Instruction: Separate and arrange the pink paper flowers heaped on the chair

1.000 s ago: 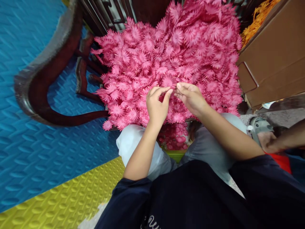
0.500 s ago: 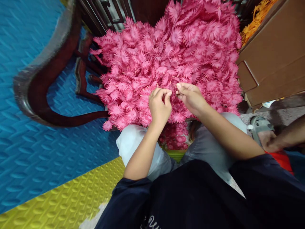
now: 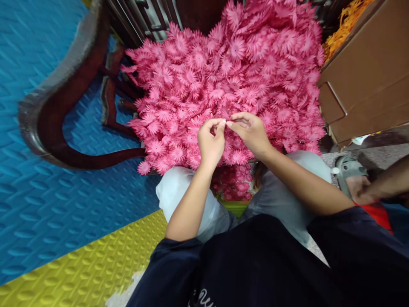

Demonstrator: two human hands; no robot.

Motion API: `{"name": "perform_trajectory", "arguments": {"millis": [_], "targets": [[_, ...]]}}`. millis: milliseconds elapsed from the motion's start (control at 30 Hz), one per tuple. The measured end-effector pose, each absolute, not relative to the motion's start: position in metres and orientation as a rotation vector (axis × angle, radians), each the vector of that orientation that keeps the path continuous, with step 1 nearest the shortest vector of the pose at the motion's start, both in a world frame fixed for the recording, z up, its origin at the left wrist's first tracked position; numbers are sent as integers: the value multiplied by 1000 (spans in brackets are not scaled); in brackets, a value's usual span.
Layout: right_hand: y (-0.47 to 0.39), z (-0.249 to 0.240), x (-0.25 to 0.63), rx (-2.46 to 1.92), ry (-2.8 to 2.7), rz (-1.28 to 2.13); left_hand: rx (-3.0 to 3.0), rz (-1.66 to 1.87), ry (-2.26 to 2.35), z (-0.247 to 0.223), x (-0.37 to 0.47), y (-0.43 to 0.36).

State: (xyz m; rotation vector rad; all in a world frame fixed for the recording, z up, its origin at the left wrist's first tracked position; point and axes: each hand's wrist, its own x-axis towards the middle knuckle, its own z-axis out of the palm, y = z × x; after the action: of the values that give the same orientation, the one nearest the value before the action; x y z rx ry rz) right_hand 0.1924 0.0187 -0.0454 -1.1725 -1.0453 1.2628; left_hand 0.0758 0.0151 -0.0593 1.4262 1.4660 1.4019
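Observation:
A thick heap of pink artificial flower heads (image 3: 198, 81) fills the seat in front of me. Above its near part, my left hand (image 3: 211, 140) is closed in a pinch, thumb against forefinger; whatever it grips is too small to make out. My right hand (image 3: 251, 131) meets it from the right, its thumb and fingertips brought close to the left fingertips. Something tiny may sit between the two hands, but I cannot tell what. More pink flowers (image 3: 234, 183) lie lower down, between my knees.
A dark wooden armrest (image 3: 47, 123) curves at the left over blue and yellow floor mats (image 3: 105, 204). At the right stands a cardboard box (image 3: 367, 76), with orange artificial flowers (image 3: 347, 25) behind its edge. Another person's foot in a grey sandal (image 3: 349, 170) is beside my right knee.
My right hand has moved left, so its fingertips now meet those of my left hand. The left hand has shifted slightly left and stays pinched.

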Motion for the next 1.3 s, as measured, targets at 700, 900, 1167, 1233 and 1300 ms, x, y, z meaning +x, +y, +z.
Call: {"name": "perform_trajectory", "arguments": {"millis": [700, 900, 1167, 1233, 1300], "targets": [[17, -40, 196, -1042, -965, 1459, 1251, 1421, 1318, -60, 71, 20], [22, -44, 201, -975, -797, 1596, 1233, 1380, 1225, -56, 73, 19], [21, -46, 202, -1003, -764, 1626, 1339, 1341, 1263, -54, 71, 18], [21, -46, 200, -1000, -732, 1648, 1400, 1347, 1299, -53, 71, 17], [20, -46, 200, -983, -692, 1679, 1460, 1371, 1316, -51, 71, 16]]}}
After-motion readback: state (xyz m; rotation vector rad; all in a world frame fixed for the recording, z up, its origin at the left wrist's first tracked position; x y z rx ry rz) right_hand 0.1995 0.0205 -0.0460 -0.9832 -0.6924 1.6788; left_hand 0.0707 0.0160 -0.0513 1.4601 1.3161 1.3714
